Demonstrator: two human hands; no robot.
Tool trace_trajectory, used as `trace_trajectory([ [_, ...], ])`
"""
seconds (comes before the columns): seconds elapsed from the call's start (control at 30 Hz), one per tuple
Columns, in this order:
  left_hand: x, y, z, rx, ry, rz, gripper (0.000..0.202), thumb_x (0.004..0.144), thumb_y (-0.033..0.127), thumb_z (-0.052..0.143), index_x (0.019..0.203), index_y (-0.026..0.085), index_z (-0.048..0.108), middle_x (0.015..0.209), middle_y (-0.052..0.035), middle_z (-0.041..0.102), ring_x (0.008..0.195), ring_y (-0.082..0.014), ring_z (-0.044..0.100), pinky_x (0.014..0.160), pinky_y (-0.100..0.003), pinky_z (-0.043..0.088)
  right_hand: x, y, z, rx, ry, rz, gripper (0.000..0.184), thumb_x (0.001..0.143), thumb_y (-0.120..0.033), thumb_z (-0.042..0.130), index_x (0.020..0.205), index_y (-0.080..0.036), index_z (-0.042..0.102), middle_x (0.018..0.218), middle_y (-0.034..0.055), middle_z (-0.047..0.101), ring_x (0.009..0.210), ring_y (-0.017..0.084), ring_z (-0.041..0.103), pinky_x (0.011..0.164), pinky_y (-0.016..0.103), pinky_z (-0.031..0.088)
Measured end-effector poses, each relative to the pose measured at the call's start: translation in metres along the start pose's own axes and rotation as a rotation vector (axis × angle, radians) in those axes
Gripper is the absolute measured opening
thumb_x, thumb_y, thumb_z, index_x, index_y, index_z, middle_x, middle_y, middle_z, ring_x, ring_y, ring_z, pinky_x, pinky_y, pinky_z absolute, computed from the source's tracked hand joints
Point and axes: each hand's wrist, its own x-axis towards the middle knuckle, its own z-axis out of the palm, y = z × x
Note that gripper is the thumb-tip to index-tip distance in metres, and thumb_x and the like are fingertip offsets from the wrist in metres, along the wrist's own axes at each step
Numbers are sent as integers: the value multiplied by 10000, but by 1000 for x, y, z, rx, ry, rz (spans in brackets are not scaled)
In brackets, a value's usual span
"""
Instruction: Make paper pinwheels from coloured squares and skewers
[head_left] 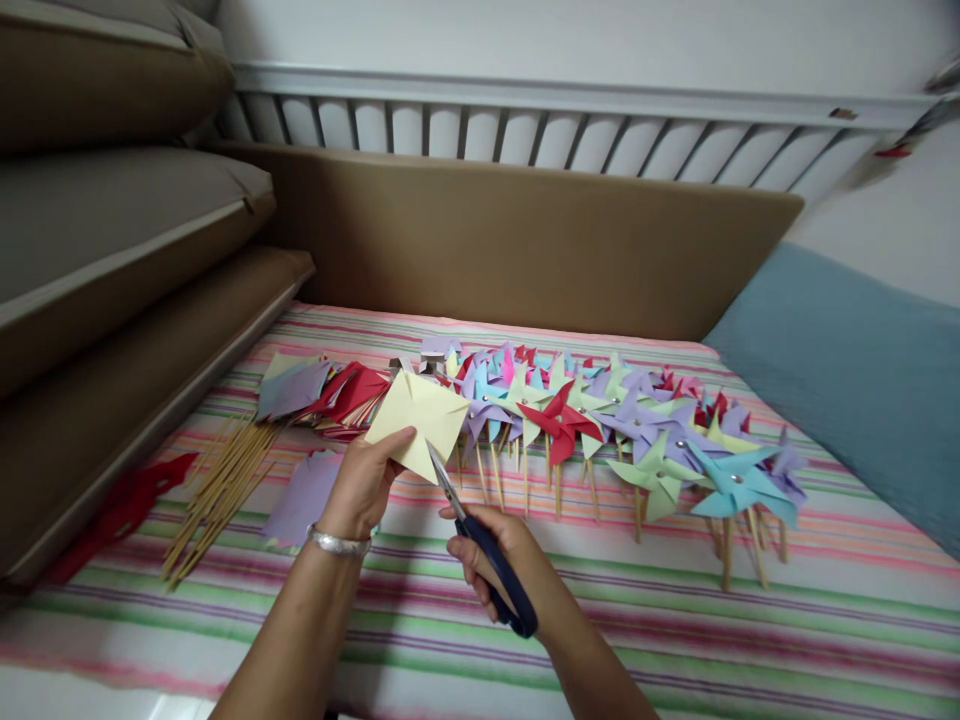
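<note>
A pale yellow paper square [421, 412] is pinched at its lower left side by my left hand [367, 478], the thumb lying on top. Slits run inward from its corners. My right hand [499, 560] grips a pair of scissors [491, 555] with dark blue handles. The scissors' blades point up and left and meet the near corner of the square. Beside my left wrist, a purple paper sheet [301, 497] lies on the striped cloth. Just beyond the square, a few small dark and shiny items [431, 362] are partly hidden.
Many finished paper pinwheels [660, 475] on sticks spread across the right. Left of my hands are loose wooden sticks [217, 500], stacked coloured paper [352, 400] and red paper scraps [124, 510]. Brown-sided cushions [135, 390] rise at the left; a brown board [510, 245] stands behind.
</note>
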Motion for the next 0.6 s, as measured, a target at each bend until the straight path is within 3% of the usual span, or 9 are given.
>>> trace_trajectory([
  [0.2,2,6,-5,24,67,47,336,583,182,738,904,108,666,925,-95,700,759,-174,645,652,-254,510,-5,0,-7,-171,-4,-65,374,709,-346,596,1035,-169,545,449,-90,462,333,67,437,331,183,384],
  [0.27,3,10,-7,50,91,81,385,567,185,744,935,111,658,891,-94,705,730,-179,649,612,-252,508,-5,2,-14,-180,2,-147,366,704,-273,582,1051,-174,528,504,-69,513,390,95,508,408,229,444],
  [0.33,2,12,-8,92,76,68,418,556,197,749,955,114,657,886,-104,706,723,-199,652,589,-264,505,-3,3,-22,-152,72,-291,428,673,-236,591,1086,-189,486,636,-15,606,570,153,609,568,304,506],
  [0.4,1,13,-9,142,10,6,425,553,208,752,958,115,665,904,-118,704,734,-217,653,591,-276,502,1,5,-29,-123,192,-431,504,639,-236,615,1113,-212,448,855,52,657,820,203,627,767,369,487],
  [0.47,-1,12,-9,205,-81,-74,407,557,210,751,944,109,678,919,-129,701,749,-222,650,618,-279,496,4,5,-34,-75,339,-503,527,642,-267,621,1129,-231,424,996,80,633,939,218,594,855,383,443],
  [0.6,-6,7,-7,319,-289,-212,387,578,194,740,952,115,683,916,-124,702,783,-220,642,684,-284,477,4,0,-35,39,484,-522,532,687,-348,623,1157,-237,399,935,55,605,812,191,590,731,336,465],
])
